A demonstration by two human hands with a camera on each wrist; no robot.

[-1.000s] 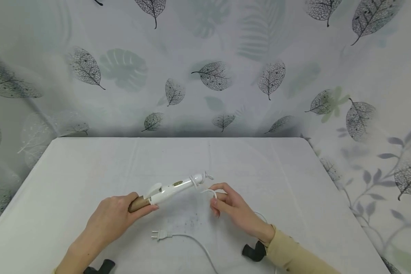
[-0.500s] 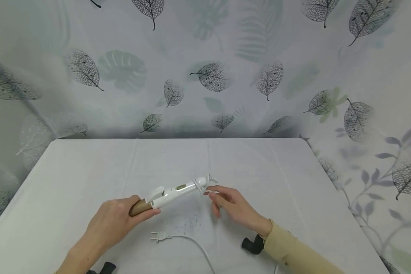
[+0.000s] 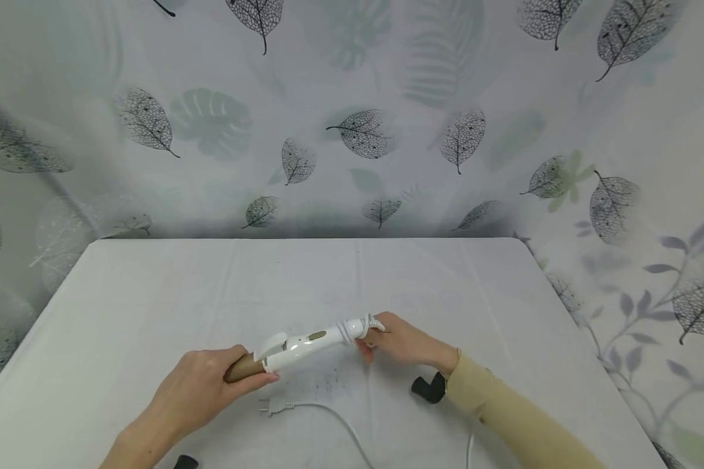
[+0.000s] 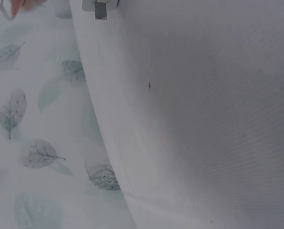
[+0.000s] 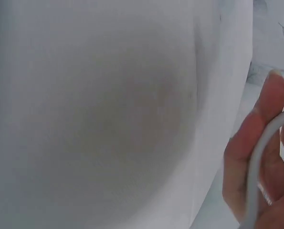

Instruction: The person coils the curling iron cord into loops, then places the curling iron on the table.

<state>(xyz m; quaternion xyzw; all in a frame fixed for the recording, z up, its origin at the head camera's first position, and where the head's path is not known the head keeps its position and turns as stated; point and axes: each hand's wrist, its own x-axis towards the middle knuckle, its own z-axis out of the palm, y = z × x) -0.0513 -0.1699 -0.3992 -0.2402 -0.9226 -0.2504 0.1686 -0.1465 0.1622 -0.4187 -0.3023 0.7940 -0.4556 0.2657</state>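
Note:
My left hand [image 3: 196,387] grips the brown barrel of a white curling iron [image 3: 305,346] above the middle of the table in the head view. The iron's handle points right and slightly up, with turns of white cord wrapped near its end. Beside that end is my right hand [image 3: 405,340], its curled fingers holding the cord. In the right wrist view the cord [image 5: 257,167] runs across those fingers. The two-pin plug [image 3: 277,407] lies on the table in front, its lead trailing toward the near edge. Some of the right fingers are hidden behind the handle end.
A white cloth covers the table [image 3: 152,280]. Leaf-patterned curtains [image 3: 328,78] hang behind it and along both sides. Black wrist-worn pieces show below the right wrist [image 3: 428,389] and at the bottom left [image 3: 186,462].
The curling iron and left hand have shifted slightly right and down. My right hand has carried the cord from in front of the handle end to close around and behind it.

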